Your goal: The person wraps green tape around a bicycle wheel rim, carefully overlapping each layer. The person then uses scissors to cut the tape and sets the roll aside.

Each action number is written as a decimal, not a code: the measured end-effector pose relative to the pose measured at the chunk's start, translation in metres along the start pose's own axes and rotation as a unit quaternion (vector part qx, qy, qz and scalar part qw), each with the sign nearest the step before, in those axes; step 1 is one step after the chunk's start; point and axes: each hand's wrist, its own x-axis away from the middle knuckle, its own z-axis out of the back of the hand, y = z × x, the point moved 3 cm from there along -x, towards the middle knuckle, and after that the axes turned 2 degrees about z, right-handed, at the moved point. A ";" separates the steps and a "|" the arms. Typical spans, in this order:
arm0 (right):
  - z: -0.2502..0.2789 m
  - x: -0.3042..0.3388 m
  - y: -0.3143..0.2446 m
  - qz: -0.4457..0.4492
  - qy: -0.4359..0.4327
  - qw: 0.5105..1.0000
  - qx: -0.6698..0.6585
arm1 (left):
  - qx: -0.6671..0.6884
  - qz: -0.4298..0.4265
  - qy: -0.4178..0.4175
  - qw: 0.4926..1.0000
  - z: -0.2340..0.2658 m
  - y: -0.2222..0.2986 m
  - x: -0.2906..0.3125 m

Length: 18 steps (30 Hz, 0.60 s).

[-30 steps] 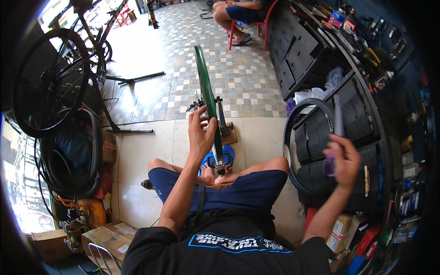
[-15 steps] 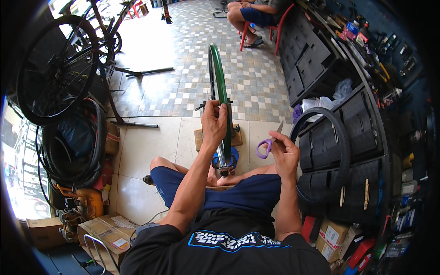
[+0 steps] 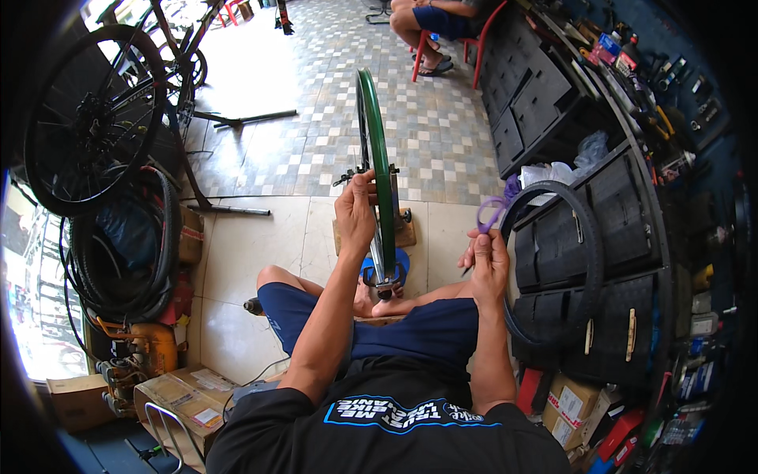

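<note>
A bicycle wheel (image 3: 380,134) with a green band round its rim stands upright in a metal wheel stand (image 3: 394,189) in front of me. My left hand (image 3: 356,215) is at the left side of the rim, its fingers curled in against it and partly hidden by the wheel. Off to the right, my right hand (image 3: 489,265) is closed round a pair of scissors (image 3: 490,212). Their purple handle loops stick up past my fingers, and the dark blade tip shows below, pointing down toward my leg.
A black tyre (image 3: 594,276) leans on dark drawers (image 3: 588,241) at right. On the left are a bicycle (image 3: 118,103), stacked tyres (image 3: 170,253), an orange compressor (image 3: 158,347) and a cardboard box (image 3: 185,399). Another person (image 3: 430,24) sits on a red chair (image 3: 483,47) far ahead.
My right hand has turned the scissors over: the handles went from beside the fingers to above them, the blades from up to down. My left hand has shifted slightly left on the rim.
</note>
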 end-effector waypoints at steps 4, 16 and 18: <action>-0.030 -0.003 -0.002 0.008 -0.018 0.999 0.047 | -0.082 -0.014 -0.010 0.996 0.006 -0.003 0.015; -0.113 -0.045 0.023 0.073 0.000 0.983 0.171 | -0.345 -0.041 -0.029 0.937 0.006 0.005 0.054; -0.117 -0.060 0.020 0.053 0.006 0.990 0.128 | -0.365 -0.033 -0.038 0.930 0.010 0.006 0.053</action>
